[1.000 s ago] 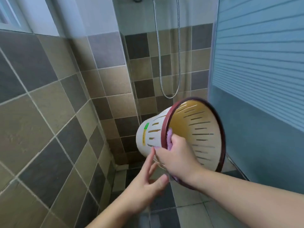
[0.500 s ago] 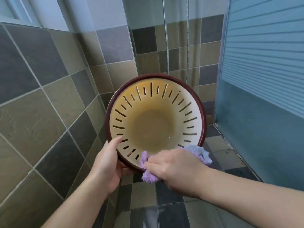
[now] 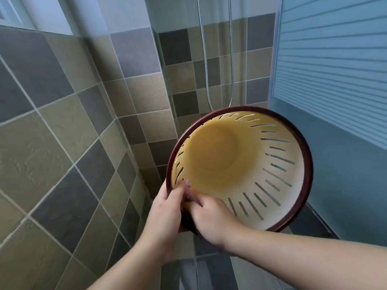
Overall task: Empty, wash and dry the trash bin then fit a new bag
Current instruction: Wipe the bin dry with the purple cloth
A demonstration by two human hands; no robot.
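Since half a second ago I have swung the trash bin to my right and tilted it, so its open mouth now faces up and leftward at me instead of straight on, and its far rim overlaps the frosted shower door. My right hand has slid from the near edge across to the lower left of the rim, right against my left hand, and the purple cloth that spread out beneath it before is now nearly all tucked under my fingers.

My left hand grips the dark red rim from outside, thumb hooked over the edge. My right hand is curled around the cloth, pressing it against the inner wall just inside the rim. The two hands touch.

The bin is held in the air in the shower corner, with the tiled wall near on my left, the door close on my right, and the shower hose hanging behind it.

Only a sliver of cloth shows. The bin's outer side is hidden from me.
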